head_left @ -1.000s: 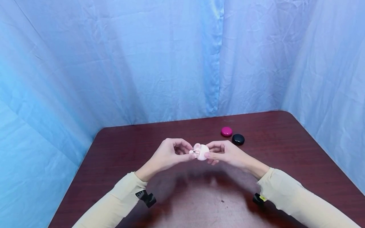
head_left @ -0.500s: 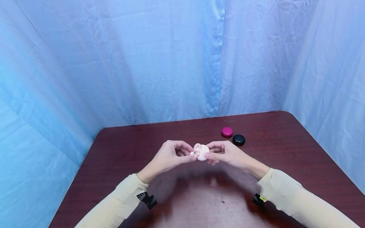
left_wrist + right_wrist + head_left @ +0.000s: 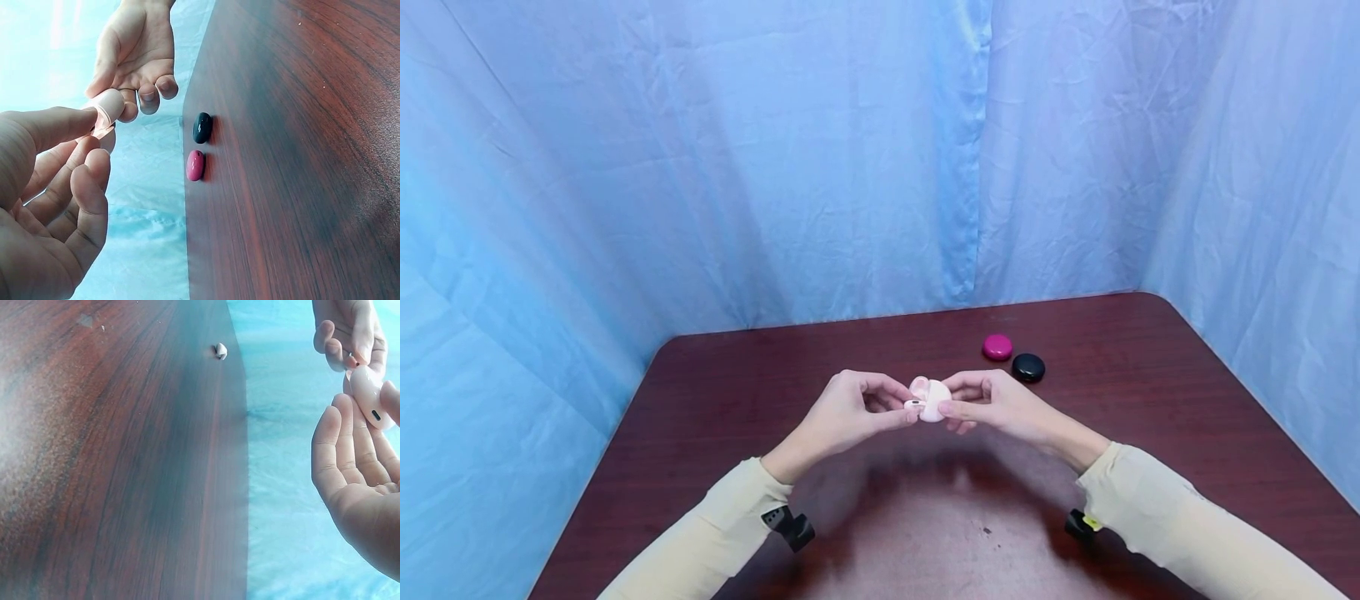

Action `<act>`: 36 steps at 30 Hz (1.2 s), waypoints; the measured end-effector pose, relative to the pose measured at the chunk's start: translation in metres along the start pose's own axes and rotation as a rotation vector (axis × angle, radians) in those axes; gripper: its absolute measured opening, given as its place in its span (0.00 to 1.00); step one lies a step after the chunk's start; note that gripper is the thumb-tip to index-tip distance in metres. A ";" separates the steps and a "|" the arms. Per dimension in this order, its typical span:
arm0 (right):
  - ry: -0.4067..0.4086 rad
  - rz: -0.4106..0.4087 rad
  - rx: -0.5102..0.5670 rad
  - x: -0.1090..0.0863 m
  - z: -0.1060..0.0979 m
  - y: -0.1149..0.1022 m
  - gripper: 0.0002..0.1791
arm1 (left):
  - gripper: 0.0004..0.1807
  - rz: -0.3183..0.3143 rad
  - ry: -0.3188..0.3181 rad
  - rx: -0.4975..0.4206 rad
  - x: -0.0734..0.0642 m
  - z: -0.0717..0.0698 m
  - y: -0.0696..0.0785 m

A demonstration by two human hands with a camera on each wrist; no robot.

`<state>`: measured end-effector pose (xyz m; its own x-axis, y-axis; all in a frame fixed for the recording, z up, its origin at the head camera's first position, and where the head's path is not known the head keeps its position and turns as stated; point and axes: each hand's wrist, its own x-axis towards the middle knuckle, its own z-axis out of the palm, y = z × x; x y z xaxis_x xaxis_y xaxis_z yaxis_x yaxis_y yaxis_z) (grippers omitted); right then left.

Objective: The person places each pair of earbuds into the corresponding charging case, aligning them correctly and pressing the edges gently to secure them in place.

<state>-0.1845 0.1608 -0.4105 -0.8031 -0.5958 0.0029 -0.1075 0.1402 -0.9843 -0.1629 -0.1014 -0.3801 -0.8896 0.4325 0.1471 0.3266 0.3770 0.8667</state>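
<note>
Above the table, my right hand (image 3: 992, 404) grips a pale pink earbud case (image 3: 936, 402) between thumb and fingers. The case's lid (image 3: 919, 387) is raised on the side toward my left hand. With thumb and fingertips, my left hand (image 3: 857, 408) pinches a pale earbud (image 3: 913, 405) at the case's opening. How far the earbud sits inside is hidden by the fingers. A charging port shows as a dark slot on the case (image 3: 369, 397) in the right wrist view.
A glossy magenta round case (image 3: 997, 347) and a black one (image 3: 1027, 367) lie on the dark wooden table (image 3: 760, 358), beyond the right hand. In the right wrist view, a small whitish object (image 3: 220, 351) lies on the table. Blue curtains (image 3: 850, 167) surround the table.
My left hand has moved slightly right, bringing the earbud closer to the case. The right hand and the case have stayed nearly still.
</note>
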 end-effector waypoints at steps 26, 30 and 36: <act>-0.008 -0.010 0.017 0.000 0.000 0.003 0.19 | 0.09 0.035 -0.013 -0.011 -0.001 0.002 -0.001; -0.011 -0.014 0.013 0.000 0.000 0.002 0.19 | 0.09 0.035 -0.012 -0.013 -0.001 0.002 -0.001; -0.008 -0.017 0.015 0.000 0.000 0.001 0.19 | 0.08 0.043 -0.010 -0.011 0.000 0.002 -0.002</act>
<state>-0.1846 0.1613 -0.4116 -0.7963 -0.6046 0.0186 -0.1124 0.1177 -0.9867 -0.1624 -0.1000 -0.3826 -0.8713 0.4566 0.1798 0.3614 0.3491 0.8646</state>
